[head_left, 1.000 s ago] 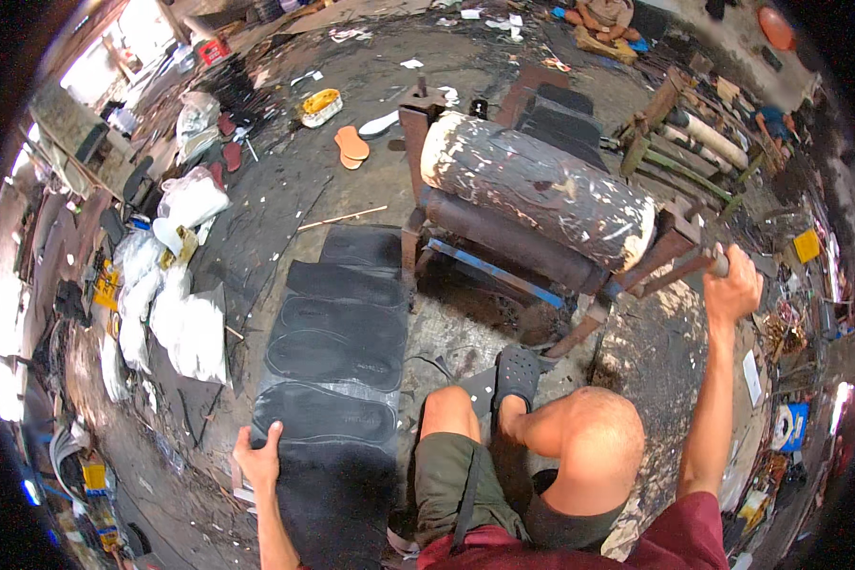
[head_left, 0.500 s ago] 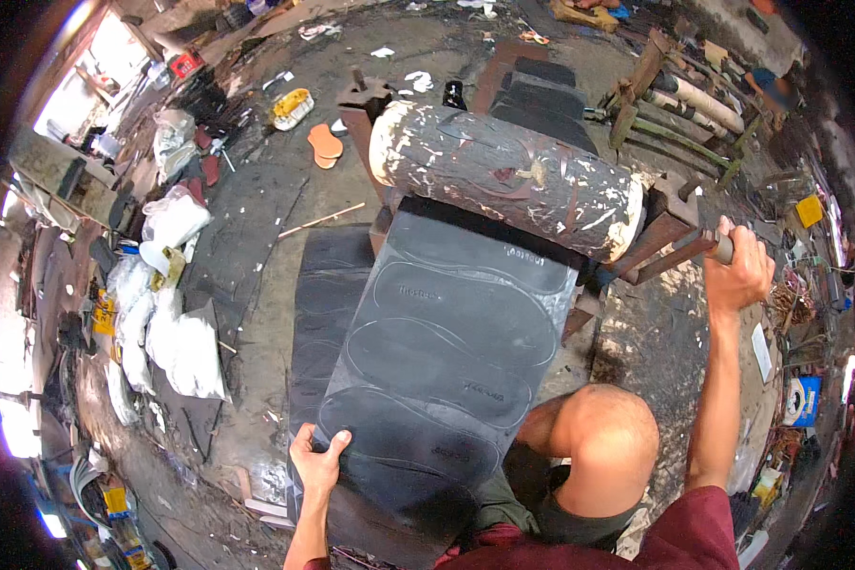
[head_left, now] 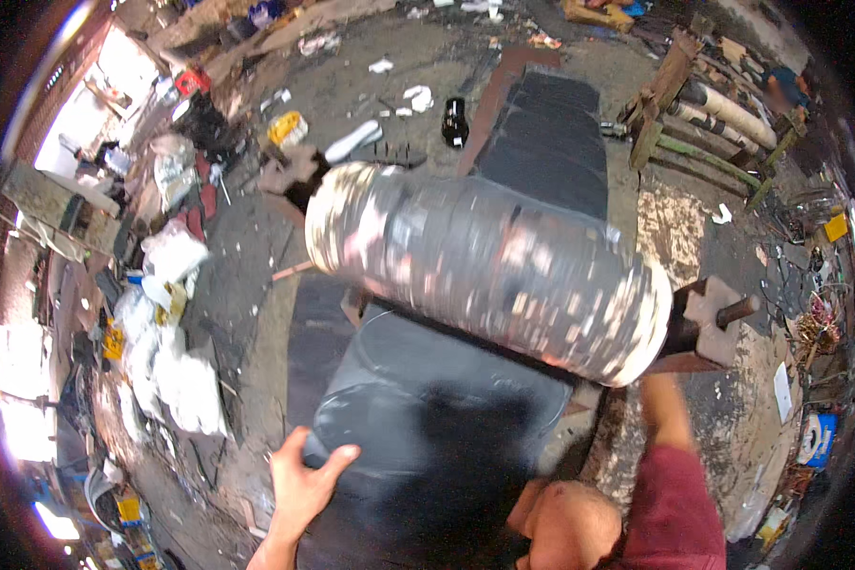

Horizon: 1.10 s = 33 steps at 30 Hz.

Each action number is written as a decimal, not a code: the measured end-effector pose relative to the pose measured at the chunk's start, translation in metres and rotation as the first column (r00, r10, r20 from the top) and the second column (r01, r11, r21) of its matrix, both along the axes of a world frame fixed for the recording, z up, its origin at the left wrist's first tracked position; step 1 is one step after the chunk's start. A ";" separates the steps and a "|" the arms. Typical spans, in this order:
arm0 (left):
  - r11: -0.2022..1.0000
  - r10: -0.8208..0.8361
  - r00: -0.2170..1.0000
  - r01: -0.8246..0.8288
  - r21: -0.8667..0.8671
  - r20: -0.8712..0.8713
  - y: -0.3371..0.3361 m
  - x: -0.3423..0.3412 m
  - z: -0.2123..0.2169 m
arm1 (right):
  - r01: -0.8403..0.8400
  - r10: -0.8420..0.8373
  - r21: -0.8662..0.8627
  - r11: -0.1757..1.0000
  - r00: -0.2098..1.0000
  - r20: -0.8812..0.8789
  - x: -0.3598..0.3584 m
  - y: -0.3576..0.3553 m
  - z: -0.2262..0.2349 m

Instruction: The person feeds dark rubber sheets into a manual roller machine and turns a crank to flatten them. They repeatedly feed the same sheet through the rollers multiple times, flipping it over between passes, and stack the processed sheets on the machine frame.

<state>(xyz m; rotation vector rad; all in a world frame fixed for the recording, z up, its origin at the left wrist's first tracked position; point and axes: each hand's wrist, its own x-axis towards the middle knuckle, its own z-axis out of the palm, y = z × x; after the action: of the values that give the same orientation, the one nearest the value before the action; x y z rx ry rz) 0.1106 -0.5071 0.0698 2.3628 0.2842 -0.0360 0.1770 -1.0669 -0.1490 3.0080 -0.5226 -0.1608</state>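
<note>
A black rubber sheet [head_left: 418,418] with curved sole-shaped outlines slopes from my lap up to a large roller [head_left: 484,266] and passes under it. My left hand [head_left: 302,480] grips the sheet's left edge, thumb on top and fingers around the side. The roller is dark with pale ends and smeared by motion, held between rusty metal end brackets [head_left: 708,328]. My right forearm [head_left: 667,418] reaches down beside the roller's right end. Behind that bracket my right hand is hidden, and so is the crank handle. Beyond the roller lies more black sheet [head_left: 546,133].
Another dark sheet [head_left: 313,332] lies on the floor left of the roller. White plastic bags [head_left: 180,370] are heaped further left. A pale sole [head_left: 353,141] and a black bottle-shaped object [head_left: 454,123] are beyond the roller. A wooden rack [head_left: 703,123] stands at the far right.
The roller has turned and now blurs. More sheet shows beyond it, less before it. My right hand has swung down from the raised crank handle out of sight. The view has shifted forward.
</note>
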 end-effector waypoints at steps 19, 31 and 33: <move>0.990 0.120 0.973 -0.132 -0.048 -0.199 0.060 -0.141 -0.032 | -0.100 0.170 0.187 0.977 0.896 -0.411 -0.159 0.108 0.309; 0.974 0.078 0.993 -0.056 0.221 -0.091 0.026 -0.093 0.024 | -0.437 0.427 0.130 0.890 0.899 0.103 -0.050 0.058 0.331; 0.964 0.075 0.993 -0.048 0.261 -0.094 0.027 -0.093 0.024 | -0.452 0.444 -0.042 0.891 0.850 0.285 -0.051 0.033 0.318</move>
<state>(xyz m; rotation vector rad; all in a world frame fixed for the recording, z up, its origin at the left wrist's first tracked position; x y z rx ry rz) 0.0181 -0.4805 0.0943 2.6140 0.4349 -0.0968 0.1263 -1.0340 0.1689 3.0907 0.1847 0.3090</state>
